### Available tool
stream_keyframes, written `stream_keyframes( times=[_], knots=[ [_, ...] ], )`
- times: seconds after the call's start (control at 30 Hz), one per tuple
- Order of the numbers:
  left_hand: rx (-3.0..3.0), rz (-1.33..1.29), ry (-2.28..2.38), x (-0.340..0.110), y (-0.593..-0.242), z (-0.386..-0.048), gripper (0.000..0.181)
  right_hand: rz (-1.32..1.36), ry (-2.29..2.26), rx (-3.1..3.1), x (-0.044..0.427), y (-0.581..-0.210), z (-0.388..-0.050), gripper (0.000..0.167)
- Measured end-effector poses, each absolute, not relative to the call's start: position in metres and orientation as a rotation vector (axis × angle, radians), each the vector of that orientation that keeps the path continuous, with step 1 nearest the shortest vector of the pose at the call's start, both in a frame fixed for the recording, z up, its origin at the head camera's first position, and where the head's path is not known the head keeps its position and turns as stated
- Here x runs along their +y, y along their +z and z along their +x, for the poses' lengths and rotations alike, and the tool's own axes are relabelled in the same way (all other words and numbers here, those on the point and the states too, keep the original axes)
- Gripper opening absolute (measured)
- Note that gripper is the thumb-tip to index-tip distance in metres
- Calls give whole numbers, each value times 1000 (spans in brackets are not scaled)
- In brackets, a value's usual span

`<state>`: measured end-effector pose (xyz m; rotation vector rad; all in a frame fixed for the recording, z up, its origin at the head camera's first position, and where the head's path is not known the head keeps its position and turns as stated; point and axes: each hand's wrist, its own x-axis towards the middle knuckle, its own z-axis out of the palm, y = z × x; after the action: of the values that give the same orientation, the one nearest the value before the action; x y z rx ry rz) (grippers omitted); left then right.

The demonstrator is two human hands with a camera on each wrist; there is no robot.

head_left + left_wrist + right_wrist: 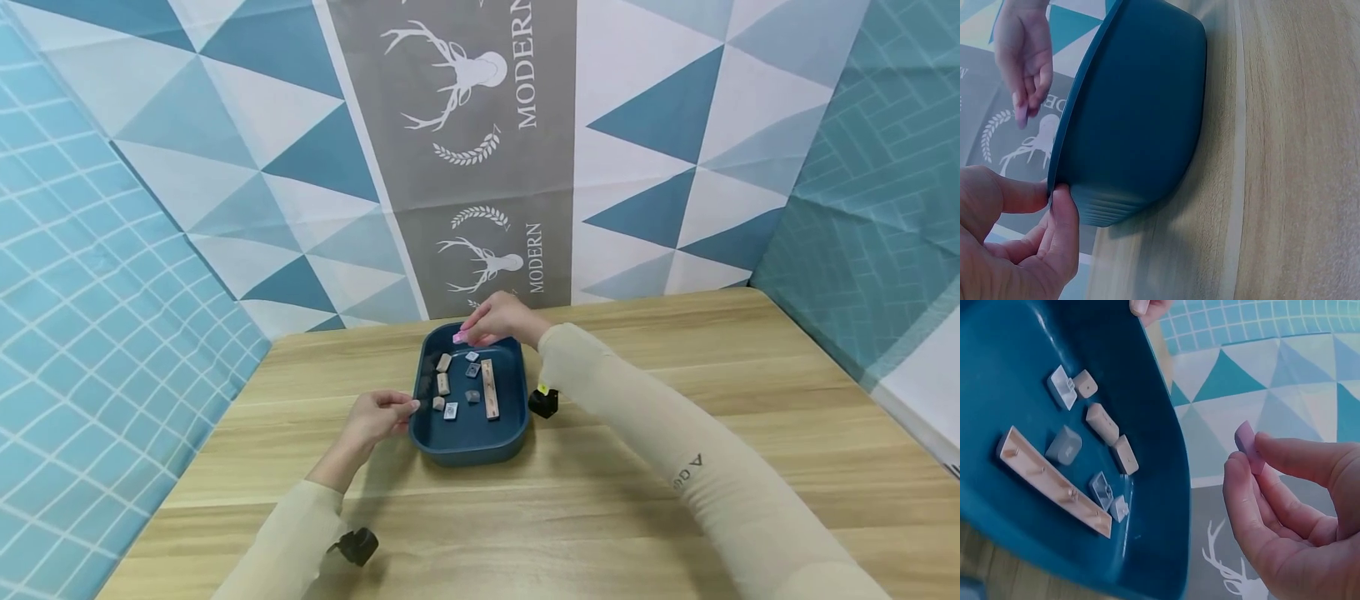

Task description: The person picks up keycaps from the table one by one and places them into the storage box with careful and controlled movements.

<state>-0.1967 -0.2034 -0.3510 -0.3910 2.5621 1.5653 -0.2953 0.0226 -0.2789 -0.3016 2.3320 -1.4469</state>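
A dark blue plastic tub (468,457) stands on the wooden table with several loose keyboard keycaps inside. Among them lie a long pale spacebar keycap (1054,482), turned with its stems up, a grey keycap (1065,447) and a beige keycap (1102,425). My left hand (375,418) pinches the tub's left rim between thumb and fingers, as the left wrist view shows closely. Over the tub's far end, my right hand (501,320) holds a small pink keycap (1249,447) between thumb and fingertips, raised above the rim and apart from it.
The wooden table (675,467) reaches out on both sides of the tub. Behind it hangs a patterned cloth (495,183) with deer heads and triangles. Blue tiled cloths flank the left and right. A black wrist camera (543,403) sits beside the tub's right side.
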Motion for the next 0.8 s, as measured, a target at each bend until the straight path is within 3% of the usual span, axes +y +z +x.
stream_keyframes(
  times=[0.47, 0.8],
  knots=[
    [2549, -395, 1587, -204, -351, -198, 26, -307, -1493, 2362, -4, -290, -298, 20],
    [2536, -400, 1600, -206, -353, -199, 26, -379, -1392, 2456, -1, -295, -295, 31]
  ],
)
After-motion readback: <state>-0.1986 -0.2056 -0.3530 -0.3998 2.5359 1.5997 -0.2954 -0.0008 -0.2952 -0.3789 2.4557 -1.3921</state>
